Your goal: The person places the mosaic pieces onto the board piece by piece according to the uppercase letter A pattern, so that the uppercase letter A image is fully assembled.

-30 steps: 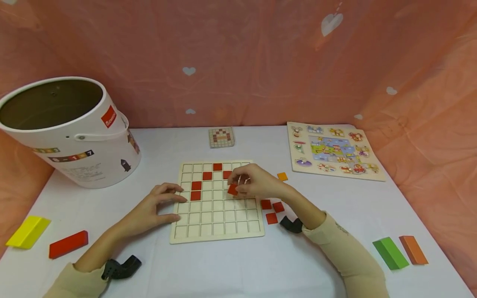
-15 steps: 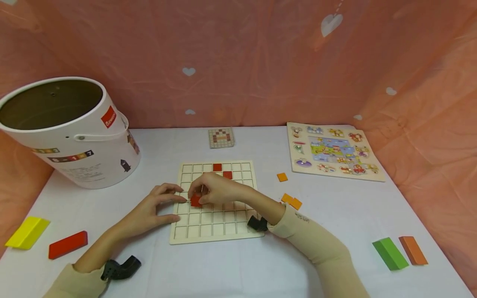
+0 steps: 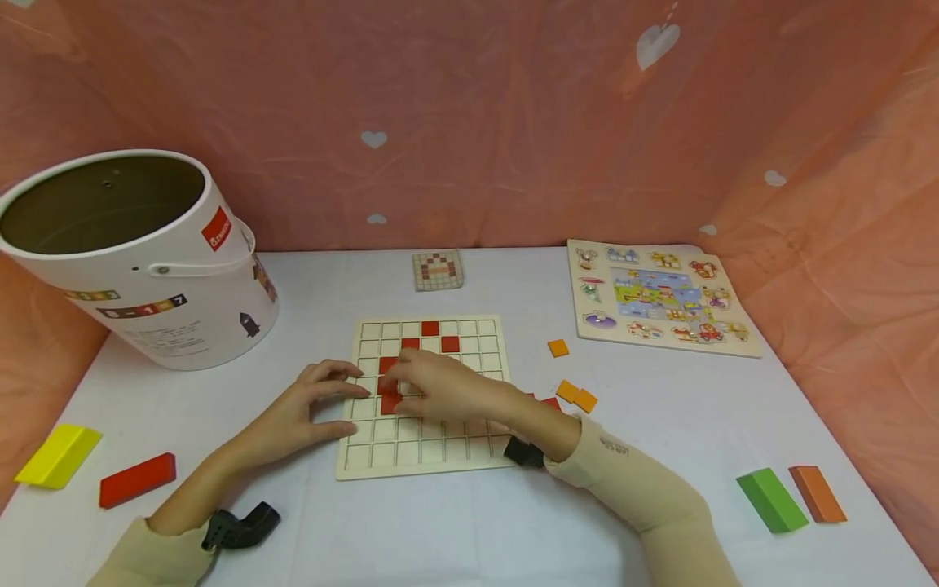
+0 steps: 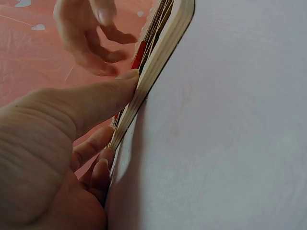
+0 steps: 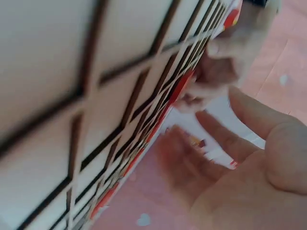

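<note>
Two hands at a pale wooden grid board (image 3: 433, 452) with flat, square red tiles (image 3: 451, 344) in its cells.
The right hand (image 3: 449, 386), fingers loosely spread and holding nothing, is over the tiles on the board's left part; whether it touches them is unclear. The left hand (image 3: 299, 405) rests thumb and relaxed fingers at the board's left edge. Square orange tiles (image 3: 558, 348) lie right of it on the white bench (image 3: 440, 534).
</note>
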